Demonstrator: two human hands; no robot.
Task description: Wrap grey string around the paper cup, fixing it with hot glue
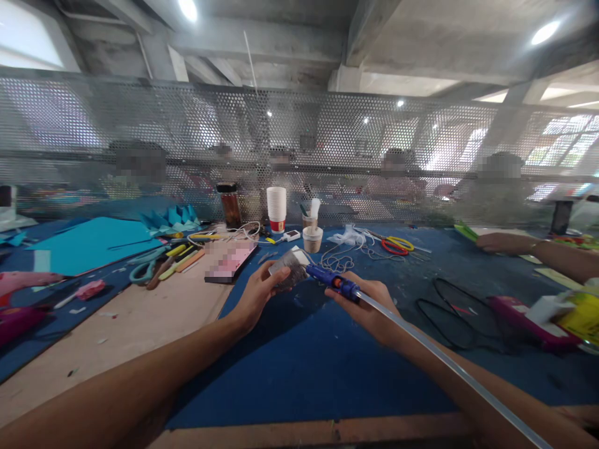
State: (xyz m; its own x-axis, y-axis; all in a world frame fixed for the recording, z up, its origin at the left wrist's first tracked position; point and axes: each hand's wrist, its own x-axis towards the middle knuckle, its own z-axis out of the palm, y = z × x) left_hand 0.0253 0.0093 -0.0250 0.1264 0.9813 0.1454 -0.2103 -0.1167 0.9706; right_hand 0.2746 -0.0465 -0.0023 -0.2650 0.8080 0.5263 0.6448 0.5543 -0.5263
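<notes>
Two items are held above the blue-topped bench (299, 368), as seen in the head view. Left grip (259, 288): clamped on a small grey piece (286, 275), with white at its upper edge, centrally in front of me. Right grip (374, 299): wrapped around a blue glue gun (337, 282); a long clear glue stick (433, 354) extends from its rear toward me. The nozzle (314, 270) points at the grey piece; I cannot tell whether they touch. Labels: beyond my work, the stack of white cups (276, 204) bears a red label (277, 226), too small to read. Lettering on the yellow package (580, 318), far right, is too blurred to make out. Nearer than the stack stands a paper cup (312, 241); to its right lie scissors (395, 246) with red and yellow handles.
</notes>
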